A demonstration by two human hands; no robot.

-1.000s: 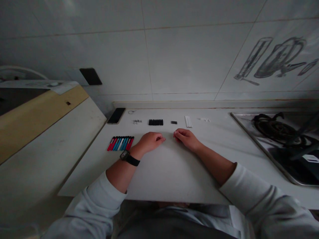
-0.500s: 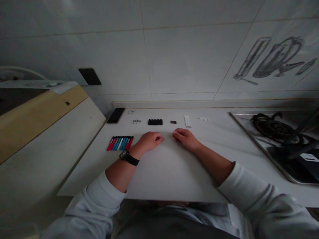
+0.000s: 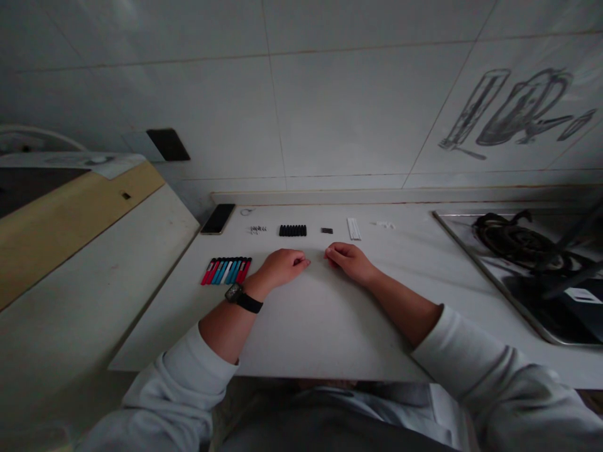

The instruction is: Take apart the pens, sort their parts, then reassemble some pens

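Observation:
My left hand [image 3: 281,267] rests on the white counter [image 3: 320,326] as a loose fist, a black watch on its wrist. My right hand [image 3: 349,261] lies a little to its right, fingers curled, with a faint red tint at the fingertips; what it holds is hidden. Left of my left hand lies a row of red, blue and white pen-like barrels [image 3: 226,270]. Further back lie small metal bits [image 3: 258,230], a row of black pieces [image 3: 293,230], a small dark piece [image 3: 326,230], white strips [image 3: 353,228] and tiny white bits [image 3: 385,224].
A dark phone [image 3: 218,218] lies at the counter's back left corner. A gas stove [image 3: 522,242] is set into the counter at the right. A lower surface with a wooden board [image 3: 70,213] stands to the left. The tiled wall carries a black socket [image 3: 168,144].

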